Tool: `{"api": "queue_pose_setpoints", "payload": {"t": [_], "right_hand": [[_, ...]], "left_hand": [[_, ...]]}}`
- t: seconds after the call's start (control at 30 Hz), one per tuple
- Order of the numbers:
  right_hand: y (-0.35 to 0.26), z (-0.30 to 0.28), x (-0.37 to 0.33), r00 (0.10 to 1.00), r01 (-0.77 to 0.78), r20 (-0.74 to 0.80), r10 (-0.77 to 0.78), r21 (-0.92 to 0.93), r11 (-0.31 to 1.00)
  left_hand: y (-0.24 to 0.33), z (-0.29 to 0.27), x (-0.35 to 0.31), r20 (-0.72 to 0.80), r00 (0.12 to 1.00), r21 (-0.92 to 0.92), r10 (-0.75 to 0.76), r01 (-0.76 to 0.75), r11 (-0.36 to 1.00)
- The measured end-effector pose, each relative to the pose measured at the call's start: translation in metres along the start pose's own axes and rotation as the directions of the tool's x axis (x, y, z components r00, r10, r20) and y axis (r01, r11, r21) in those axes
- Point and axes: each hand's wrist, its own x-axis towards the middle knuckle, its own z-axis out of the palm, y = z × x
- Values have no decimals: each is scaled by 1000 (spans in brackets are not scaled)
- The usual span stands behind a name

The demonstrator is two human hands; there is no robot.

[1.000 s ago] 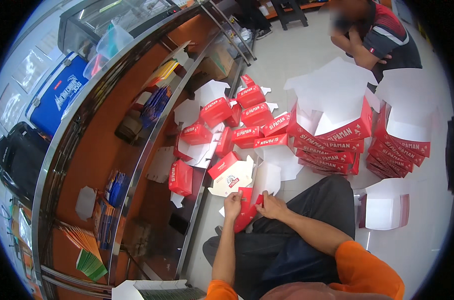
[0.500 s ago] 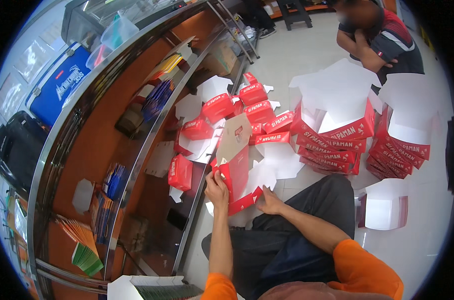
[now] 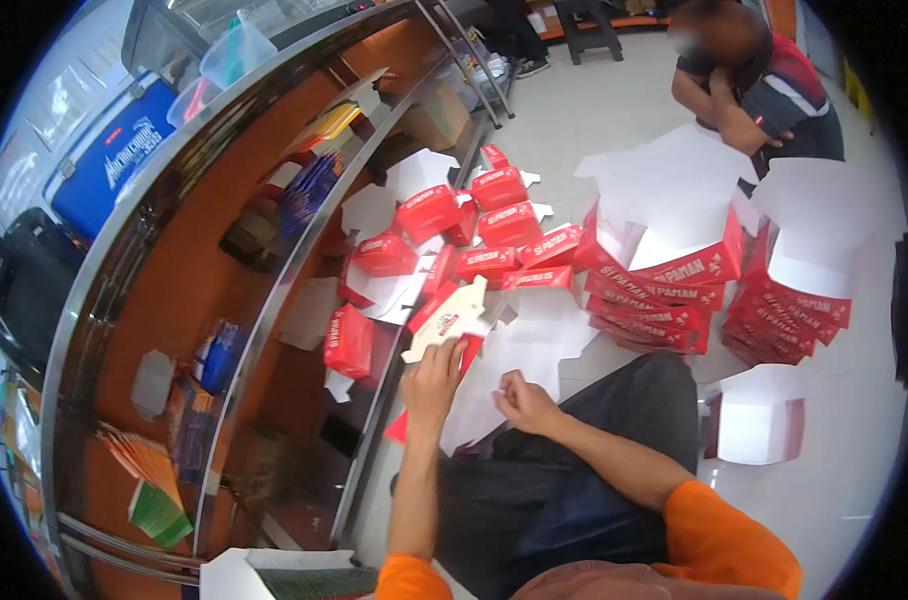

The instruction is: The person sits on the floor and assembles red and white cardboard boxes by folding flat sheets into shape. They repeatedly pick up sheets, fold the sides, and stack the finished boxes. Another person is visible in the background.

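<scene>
A red cardboard food box (image 3: 454, 325) with a cream flap and a white inside stands tilted before me, above my crossed legs. My left hand (image 3: 432, 390) is closed on its cream flap, fingers over the near edge. To the right, my right hand (image 3: 529, 404) is held in front of the white inner cardboard with its fingers curled in. Nothing shows between those fingers. The lower part of the box is partly hidden by my hands and legs.
Nested open red boxes (image 3: 664, 260) rise in a stack ahead right, beside a second stack (image 3: 789, 300). Several folded red boxes (image 3: 509, 225) lie ahead. A single open box (image 3: 759, 425) sits right of my knee. Metal-edged shelving (image 3: 264, 340) runs along my left. A person (image 3: 754, 85) crouches beyond the stacks.
The box has turned and its cream flap has come down toward me. My left hand has moved onto that flap. My right hand has drawn back from the box's edge and curled.
</scene>
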Motion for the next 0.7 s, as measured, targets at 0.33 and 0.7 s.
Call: {"api": "queue_pose_setpoints", "payload": {"t": [0.33,0.7], "right_hand": [[-55,-14,-12,867,216,467,-172,-41,976],[-90,-16,-20,785,426,496,-373,6,905]], "left_hand": [[46,-89,-95,418,866,-163,-273,368,916],[5,-150,-163,838,372,-146,-399,858,493]]}}
